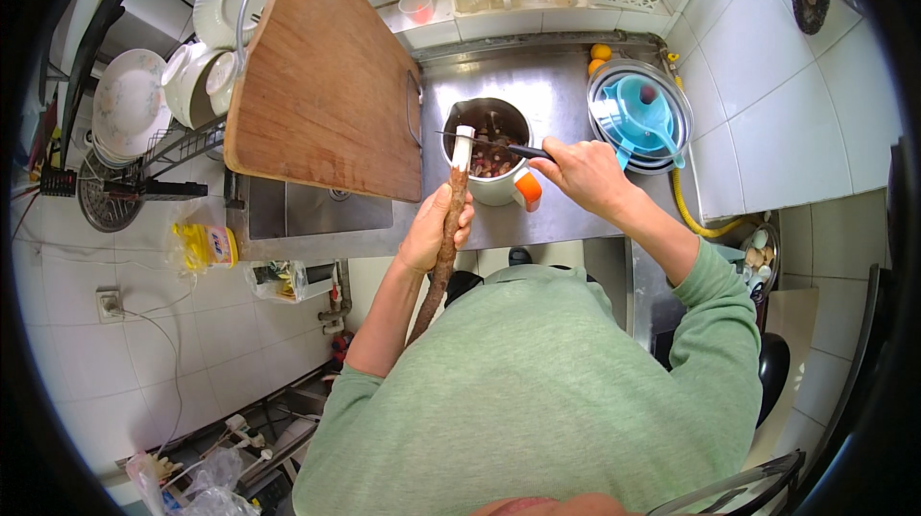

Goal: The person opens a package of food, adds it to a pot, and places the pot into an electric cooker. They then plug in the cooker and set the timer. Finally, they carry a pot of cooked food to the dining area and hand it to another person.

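Note:
My left hand grips a long brown root, likely a Chinese yam, held slanting upward with its peeled white end over a jug. In my right hand is the black handle of a knife, whose thin blade lies against the white end near its tip. Beneath them a white jug with an orange-and-white handle stands on the steel counter. Dark liquid with beans or similar bits fills part of it. The lower end of the root is hidden by my green top.
A big wooden cutting board stands at the left beside the sink. At the right are stacked bowls with a blue strainer, two oranges and a yellow hose. A dish rack holds plates at far left.

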Demonstrator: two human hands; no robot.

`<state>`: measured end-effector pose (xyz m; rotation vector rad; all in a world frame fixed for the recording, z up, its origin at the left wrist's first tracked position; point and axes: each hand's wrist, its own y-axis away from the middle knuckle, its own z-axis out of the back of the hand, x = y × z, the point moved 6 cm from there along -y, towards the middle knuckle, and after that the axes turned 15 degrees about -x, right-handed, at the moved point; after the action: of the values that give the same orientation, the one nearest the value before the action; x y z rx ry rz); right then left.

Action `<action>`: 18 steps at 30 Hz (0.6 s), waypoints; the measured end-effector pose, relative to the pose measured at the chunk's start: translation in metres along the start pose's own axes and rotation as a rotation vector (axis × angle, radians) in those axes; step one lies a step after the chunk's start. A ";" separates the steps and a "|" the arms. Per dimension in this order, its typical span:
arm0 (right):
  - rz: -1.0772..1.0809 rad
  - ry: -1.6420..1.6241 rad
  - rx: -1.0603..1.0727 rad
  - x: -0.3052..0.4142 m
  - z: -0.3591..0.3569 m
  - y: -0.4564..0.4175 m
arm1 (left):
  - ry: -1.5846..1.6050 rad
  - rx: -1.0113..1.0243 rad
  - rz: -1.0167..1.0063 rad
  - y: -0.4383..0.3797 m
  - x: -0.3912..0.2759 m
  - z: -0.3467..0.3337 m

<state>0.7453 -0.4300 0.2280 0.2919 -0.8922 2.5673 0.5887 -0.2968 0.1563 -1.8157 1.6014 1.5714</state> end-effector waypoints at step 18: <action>-0.091 -0.143 0.066 -0.002 0.017 0.007 | -0.224 -0.084 -0.100 -0.012 -0.009 -0.001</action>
<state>0.7452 -0.4467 0.2363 0.5284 -0.8244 2.5202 0.6004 -0.2882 0.1587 -1.6625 1.3437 1.7498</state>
